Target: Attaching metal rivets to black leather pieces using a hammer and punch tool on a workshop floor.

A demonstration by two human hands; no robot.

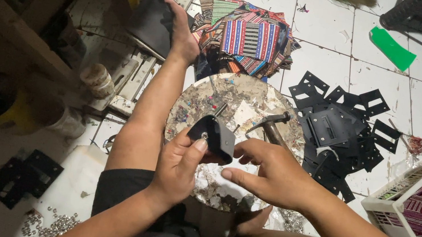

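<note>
Fingers of my left hand [179, 160] wrap around a small black folded piece [215, 136], thumb pressed on its near face, holding it up just above the round work block [196, 104]. My right hand [271, 172] sits just beside it, fingers half curled and narrow, their tips reaching toward the piece's lower edge; whether they touch it I cannot tell.

The block's top is scarred and speckled with scraps of colour. A hammer [270, 124] lies on it beyond my right hand, head pointing away from me, and a thin metal punch [220, 108] stands near the black piece.

Another person's arm stretches along the left of the block, and that hand [182, 35] grips a flat dark sheet [152, 24] near a metal press [135, 73] on the floor. A small jar [96, 79] stands just left of the press.

Past the block lies a heap of striped woven fabric pieces [251, 39]. To the right, flat black cut-out panels [336, 129] are scattered over the white tiled floor [331, 24], and a green scrap [391, 48] lies well apart beyond them. A white plastic basket [398, 203] at the right edge holds more woven pieces. Near my left knee, small silver rivets [51, 223] are spilled beside another black cut-out [24, 175].
</note>
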